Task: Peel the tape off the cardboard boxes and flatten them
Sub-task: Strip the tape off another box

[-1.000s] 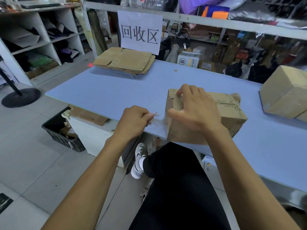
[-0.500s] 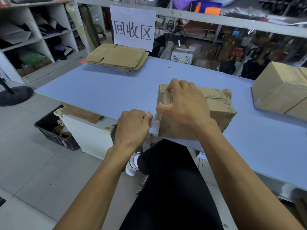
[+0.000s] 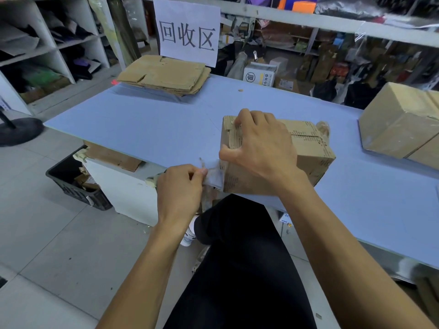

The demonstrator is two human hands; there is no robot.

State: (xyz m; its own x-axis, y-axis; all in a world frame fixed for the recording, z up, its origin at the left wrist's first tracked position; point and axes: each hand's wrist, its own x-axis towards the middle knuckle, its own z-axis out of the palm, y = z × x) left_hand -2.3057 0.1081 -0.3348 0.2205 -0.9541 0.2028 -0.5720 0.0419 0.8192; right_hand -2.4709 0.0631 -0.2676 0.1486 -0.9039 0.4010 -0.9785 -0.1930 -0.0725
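A small brown cardboard box (image 3: 313,153) stands at the near edge of the blue table (image 3: 147,129). My right hand (image 3: 259,143) lies over its left top corner, fingers on the top, thumb against the near side, holding it down. My left hand (image 3: 180,188) pinches a strip of clear tape (image 3: 213,174) that stretches from the box's lower left corner toward me. More crumpled tape clings to the box's far right corner.
A stack of flattened cardboard (image 3: 164,76) lies at the table's far side under a paper sign. A larger closed box (image 3: 399,122) sits at the right. A black crate (image 3: 76,184) with scraps stands on the floor left. My dark-trousered leg is below the box.
My left hand has moved from beside the box's left edge down and toward me, and a longer stretch of tape has come away from the box. The right hand stays on the box.
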